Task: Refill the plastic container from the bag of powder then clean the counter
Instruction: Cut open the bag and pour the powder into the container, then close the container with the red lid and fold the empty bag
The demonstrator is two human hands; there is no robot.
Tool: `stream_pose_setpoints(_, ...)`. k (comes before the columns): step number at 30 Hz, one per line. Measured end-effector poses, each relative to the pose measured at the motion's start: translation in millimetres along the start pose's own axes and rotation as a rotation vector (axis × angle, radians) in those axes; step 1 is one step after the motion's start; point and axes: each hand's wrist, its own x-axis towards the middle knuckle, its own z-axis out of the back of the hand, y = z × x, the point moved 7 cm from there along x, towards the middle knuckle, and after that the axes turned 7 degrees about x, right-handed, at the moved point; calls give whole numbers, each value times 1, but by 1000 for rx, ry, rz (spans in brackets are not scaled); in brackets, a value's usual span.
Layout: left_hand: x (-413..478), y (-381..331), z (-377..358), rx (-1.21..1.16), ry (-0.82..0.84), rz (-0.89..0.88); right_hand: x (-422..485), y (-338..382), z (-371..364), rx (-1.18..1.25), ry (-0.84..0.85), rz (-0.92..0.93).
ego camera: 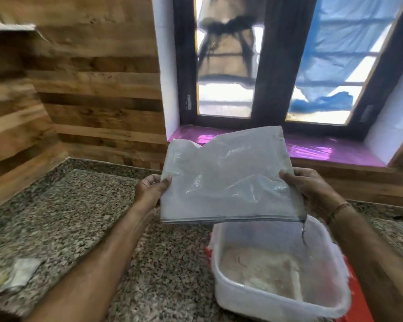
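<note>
A flat, limp white woven bag [226,177] hangs in the air above the counter, its stitched edge toward me. My left hand [150,188] grips its left side, thumb on top. My right hand [310,185] grips its right side the same way. Below the bag's near right corner stands a clear rectangular plastic container [279,305], open, with pale beige powder [258,268] covering its bottom. A dark thread dangles from the bag's corner into the container.
The speckled granite counter [79,217] runs left and back to wood-panelled walls. A small whitish scrap [21,271] lies at the left. A red lid or tray [356,298] sits under the container. Behind, a window with a pink sill [323,147].
</note>
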Motion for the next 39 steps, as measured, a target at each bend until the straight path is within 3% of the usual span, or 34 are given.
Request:
stream_pose_setpoints(5,44,14,79,0,-67,61,30,-13,-93,-160,-3,-132)
stream_pose_setpoints(13,77,123,249,194,-231,317,64,-96,-257,-467,6,-140)
stream_pose_setpoints(19,57,212,318,365,-290,484,50,-196,-290,-710,-82,-279)
stream_pose_setpoints(27,33,256,346,607,-267,550,4,-264,-280,-878,-131,-369)
stream_pose_setpoints(33,35,228,332,665,-234,429,-9,-269,-287,-906,-120,-397)
stream_pose_setpoints(39,56,173,281,891,-253,223,-7,-233,-296,-770,-134,-184)
